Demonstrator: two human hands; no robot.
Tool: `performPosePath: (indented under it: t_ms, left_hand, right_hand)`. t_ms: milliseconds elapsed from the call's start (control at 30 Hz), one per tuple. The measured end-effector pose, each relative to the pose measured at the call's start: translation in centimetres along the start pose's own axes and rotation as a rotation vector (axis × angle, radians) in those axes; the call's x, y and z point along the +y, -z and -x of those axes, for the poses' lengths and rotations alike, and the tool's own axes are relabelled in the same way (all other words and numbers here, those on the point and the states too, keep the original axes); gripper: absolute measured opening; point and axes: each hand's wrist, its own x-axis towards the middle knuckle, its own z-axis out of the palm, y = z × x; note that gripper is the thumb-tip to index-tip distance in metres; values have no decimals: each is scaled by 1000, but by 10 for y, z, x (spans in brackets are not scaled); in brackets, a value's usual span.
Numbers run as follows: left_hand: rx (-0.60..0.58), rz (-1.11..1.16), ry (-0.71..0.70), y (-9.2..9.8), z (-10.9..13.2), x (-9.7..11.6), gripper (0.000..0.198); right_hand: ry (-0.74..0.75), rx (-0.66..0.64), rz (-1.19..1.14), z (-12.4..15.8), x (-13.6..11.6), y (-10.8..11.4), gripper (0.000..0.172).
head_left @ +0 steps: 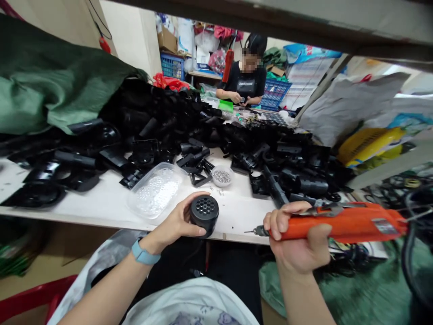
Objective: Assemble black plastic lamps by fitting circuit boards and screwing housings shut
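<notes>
My left hand (184, 221) is wrapped round a black cylindrical housing (204, 215) at the table's front edge; its top face shows a cluster of round openings. In my right hand (299, 239) lies an orange electric screwdriver (348, 223), held level with its thin bit pointing left toward the housing. A gap separates the bit from the housing. Just beyond my left hand sits a clear plastic tub (157, 189) of small transparent pieces. A small round cup (222, 176) of tiny metal screws stands behind the housing, with a few loose ones beside it.
Black plastic parts (169, 117) are heaped across the back and both sides of the white table (237, 216). A green cloth (64, 76) covers the left heap. Across the table a person (248, 81) handles a small part. A shelf beam (270, 22) crosses overhead.
</notes>
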Motion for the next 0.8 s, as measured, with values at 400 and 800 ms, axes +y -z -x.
performPosePath:
  t_ms: [400, 800]
  left_hand:
    - [-100, -55, 18, 13, 3, 9, 77]
    - [151, 171, 234, 24, -17, -26, 60]
  right_hand:
    - [-65, -45, -23, 8, 16, 0, 44]
    - [-243, 71, -149, -5, 14, -7, 52]
